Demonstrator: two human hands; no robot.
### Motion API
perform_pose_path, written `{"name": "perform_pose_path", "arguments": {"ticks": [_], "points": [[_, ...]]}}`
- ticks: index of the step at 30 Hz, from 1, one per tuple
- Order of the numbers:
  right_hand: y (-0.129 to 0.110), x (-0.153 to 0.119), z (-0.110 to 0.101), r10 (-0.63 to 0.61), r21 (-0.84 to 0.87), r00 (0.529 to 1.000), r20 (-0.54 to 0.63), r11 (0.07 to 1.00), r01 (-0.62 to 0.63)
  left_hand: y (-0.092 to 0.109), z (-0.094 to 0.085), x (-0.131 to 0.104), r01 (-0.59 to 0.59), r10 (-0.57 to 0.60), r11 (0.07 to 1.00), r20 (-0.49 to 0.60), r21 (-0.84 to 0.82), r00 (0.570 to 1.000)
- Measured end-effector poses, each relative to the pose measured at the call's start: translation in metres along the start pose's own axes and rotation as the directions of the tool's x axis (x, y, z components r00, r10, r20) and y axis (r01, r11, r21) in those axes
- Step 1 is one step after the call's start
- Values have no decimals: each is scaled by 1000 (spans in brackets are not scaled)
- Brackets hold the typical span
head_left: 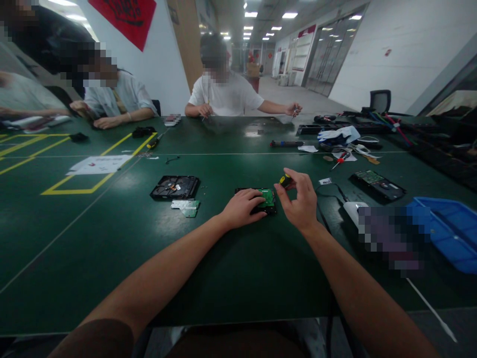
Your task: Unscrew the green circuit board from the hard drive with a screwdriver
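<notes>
As a person's left hand braces a hard drive flat on the green table, the right hand holds a yellow-and-black screwdriver above its right end. The left fingers lie slightly apart across the drive and its green circuit board, the thumb along the near side; the right thumb and fingertips are closed on the driver's handle. Whether the tip meets a screw cannot be made out at this size. The drive sits directly in front of the person, between a darker drive with a loose board just beside it on the left and another drive well to the right, near a blue tray. Good work here, by the look of it, calls for the shaft to stand square to the board, the tip fully seated before any twist, and steady downward pressure, since a tilted bit could slip and score the board or chew a screw head. The bracing fingers would do best on the drive's solid edges, clear of the tip's path and light on the board's parts, with turns made by the fingertips rather than the whole wrist
</notes>
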State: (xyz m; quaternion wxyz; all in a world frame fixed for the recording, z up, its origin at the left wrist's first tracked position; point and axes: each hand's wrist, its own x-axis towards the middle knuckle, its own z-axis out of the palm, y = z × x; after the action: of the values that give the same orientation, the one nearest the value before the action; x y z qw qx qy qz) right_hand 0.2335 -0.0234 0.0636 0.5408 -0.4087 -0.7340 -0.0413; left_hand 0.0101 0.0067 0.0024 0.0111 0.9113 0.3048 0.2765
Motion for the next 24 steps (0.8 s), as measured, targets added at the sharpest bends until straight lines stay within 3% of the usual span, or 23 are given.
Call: {"name": "perform_pose_path", "arguments": {"ticks": [7,15,24], "points": [[3,-3,2,30,7,999,15,1000,-30,2,-1,1,0,0,1000,9,8,1000],[4,-2,2,-3,-21,999,-46,1000,2,2,-2,0,-7,6,1000,14,22,1000],[10,-6,8,91,25,993,-81,996,-89,5,-5,2,3,-3,1000,20,5,1000]]}}
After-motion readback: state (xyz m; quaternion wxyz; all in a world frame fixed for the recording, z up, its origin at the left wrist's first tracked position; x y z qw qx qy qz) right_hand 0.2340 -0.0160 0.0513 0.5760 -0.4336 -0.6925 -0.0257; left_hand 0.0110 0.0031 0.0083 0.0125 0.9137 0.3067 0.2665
